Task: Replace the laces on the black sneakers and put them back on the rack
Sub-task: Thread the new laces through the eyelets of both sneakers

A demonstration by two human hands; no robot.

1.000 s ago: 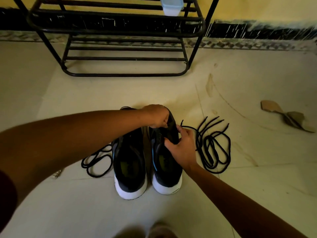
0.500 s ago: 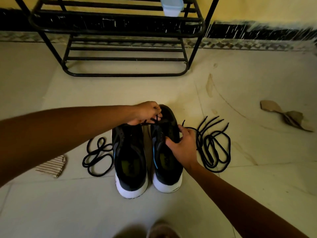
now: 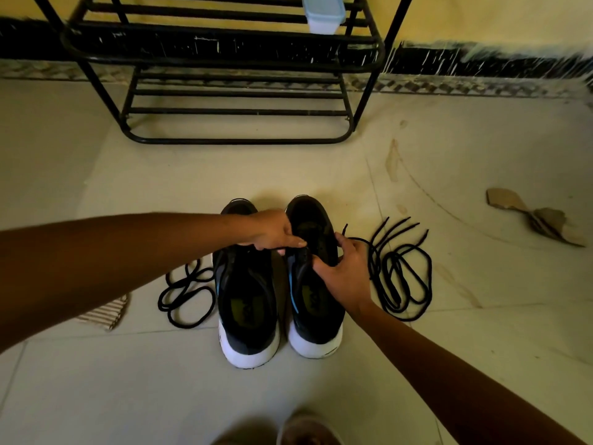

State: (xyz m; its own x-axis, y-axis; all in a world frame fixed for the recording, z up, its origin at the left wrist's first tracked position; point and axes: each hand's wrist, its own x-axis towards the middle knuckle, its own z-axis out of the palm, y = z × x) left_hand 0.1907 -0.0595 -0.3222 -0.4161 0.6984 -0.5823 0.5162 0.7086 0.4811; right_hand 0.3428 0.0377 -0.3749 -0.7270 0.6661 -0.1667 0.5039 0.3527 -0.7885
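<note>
Two black sneakers with white soles stand side by side on the floor, heels toward me: the left sneaker (image 3: 248, 303) and the right sneaker (image 3: 316, 303). My left hand (image 3: 272, 231) reaches across the left sneaker and pinches a lace at the right sneaker's eyelets. My right hand (image 3: 345, 271) grips the right sneaker's outer side at the throat. A loose black lace (image 3: 187, 293) lies coiled left of the shoes. A bigger bundle of black laces (image 3: 401, 271) lies to the right. The black metal rack (image 3: 237, 91) stands beyond the shoes.
A pale blue lidded box (image 3: 324, 12) sits on the rack's upper shelf. Torn cardboard pieces (image 3: 539, 220) lie on the floor far right. A striped cloth (image 3: 107, 313) lies under my left forearm. My feet (image 3: 288, 428) show at the bottom edge.
My left hand shifted slightly right and down, from above the left sneaker's toe onto the right sneaker's eyelets. My right hand stays on the right sneaker.
</note>
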